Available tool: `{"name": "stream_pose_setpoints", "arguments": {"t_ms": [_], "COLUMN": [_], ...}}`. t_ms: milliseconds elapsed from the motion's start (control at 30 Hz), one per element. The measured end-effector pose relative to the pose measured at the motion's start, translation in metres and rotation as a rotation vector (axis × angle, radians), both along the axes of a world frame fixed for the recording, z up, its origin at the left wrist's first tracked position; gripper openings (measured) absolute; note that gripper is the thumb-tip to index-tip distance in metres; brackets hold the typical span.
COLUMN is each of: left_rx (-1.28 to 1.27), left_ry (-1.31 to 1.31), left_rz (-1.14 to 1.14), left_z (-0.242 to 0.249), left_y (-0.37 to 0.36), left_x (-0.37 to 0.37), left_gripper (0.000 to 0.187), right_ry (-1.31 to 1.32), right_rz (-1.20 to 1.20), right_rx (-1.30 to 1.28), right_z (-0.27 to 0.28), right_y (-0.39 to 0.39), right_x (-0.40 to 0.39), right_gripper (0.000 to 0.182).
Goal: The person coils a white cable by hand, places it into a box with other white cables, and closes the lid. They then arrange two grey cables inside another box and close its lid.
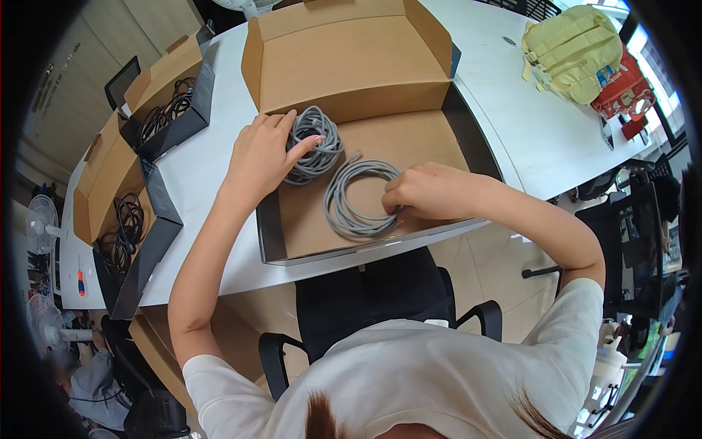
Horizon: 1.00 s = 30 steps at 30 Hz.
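A large open cardboard box (455, 139), black outside and brown inside, stands in front of me with its lid raised. Two coils of grey cable lie in it. At the box's left side, my left hand (267, 150) grips the thicker cable coil (322, 135), its thumb laid across the top. My right hand (431, 192) pinches the right edge of the looser cable coil (340, 201), which lies nearer the front wall. Those right fingertips are partly hidden behind the hand.
Two smaller open boxes (164, 205) with black cables (126, 223) stand at left on the white table (238, 282). A screwdriver (80, 282) lies beyond them. A yellow backpack (574, 51) and red bag (625, 88) sit far right. A black chair (373, 296) is in front of me.
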<state>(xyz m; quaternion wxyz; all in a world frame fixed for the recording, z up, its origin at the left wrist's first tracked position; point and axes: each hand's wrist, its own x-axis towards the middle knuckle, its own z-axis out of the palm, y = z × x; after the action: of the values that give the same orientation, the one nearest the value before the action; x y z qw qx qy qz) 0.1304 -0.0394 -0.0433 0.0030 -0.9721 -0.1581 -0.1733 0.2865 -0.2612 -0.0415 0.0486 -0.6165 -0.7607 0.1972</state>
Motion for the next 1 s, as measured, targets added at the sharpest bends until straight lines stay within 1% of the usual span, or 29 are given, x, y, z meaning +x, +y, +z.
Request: {"name": "stream_pose_setpoints", "arguments": {"t_ms": [100,200,333,433,533,600,667,733,767,833,900,967,1000], "left_rx": [0.03,0.084,0.122,0.102,0.002,-0.006,0.008,-0.11,-0.171,0.011,0.05,-0.381,-0.63], "left_ry": [0.086,0.111,0.126,0.116,0.132,0.112,0.137,0.146,0.149,-0.41,-0.708,-0.788,-0.75], "left_rz": [0.026,0.048,0.068,0.054,0.032,0.024,0.024,0.096,0.132,0.019,0.024,0.091,0.156], "left_z": [0.007,0.008,0.008,0.007,0.012,0.011,0.014,0.036,0.044,0.038,0.045,0.042,0.039], "left_y": [-0.003,-0.009,-0.018,-0.023,-0.032,-0.043,-0.047,-0.044,-0.039,0.001,0.047,0.098,0.112], "left_x": [0.006,0.01,0.012,0.015,0.019,0.022,0.023,0.024,0.025,0.026,0.031,0.033,0.034], "left_gripper": [0.061,0.064,0.067,0.064,0.061,0.061,0.058,0.054,0.052,0.051,0.051,0.067,0.074], "right_ry": [-0.072,-0.203,-0.194,-0.153,-0.141,-0.13,-0.083,-0.087,-0.029,0.089,0.024,-0.008,0.032], "right_rz": [-0.052,-0.161,-0.253,-0.277,-0.269,-0.258,-0.274,-0.32,-0.368,-0.464,-0.604,-0.689,-0.787], "right_rx": [0.054,0.01,0.079,0.14,0.183,0.211,0.244,0.248,0.282,0.349,0.685,0.941,0.945], "right_z": [-0.002,0.0,-0.005,-0.005,-0.01,-0.013,-0.004,0.015,0.024,0.039,0.04,0.036,0.03], "right_y": [-0.014,-0.023,-0.027,-0.023,-0.018,-0.015,-0.017,-0.016,-0.013,-0.003,0.01,0.027,0.039], "right_x": [0.011,0.02,0.029,0.032,0.037,0.042,0.047,0.055,0.063,0.085,0.118,0.157,0.174], "right_gripper": [0.012,0.012,0.015,0.016,0.018,0.022,0.029,0.039,0.037,0.035,0.037,0.05,0.055]}}
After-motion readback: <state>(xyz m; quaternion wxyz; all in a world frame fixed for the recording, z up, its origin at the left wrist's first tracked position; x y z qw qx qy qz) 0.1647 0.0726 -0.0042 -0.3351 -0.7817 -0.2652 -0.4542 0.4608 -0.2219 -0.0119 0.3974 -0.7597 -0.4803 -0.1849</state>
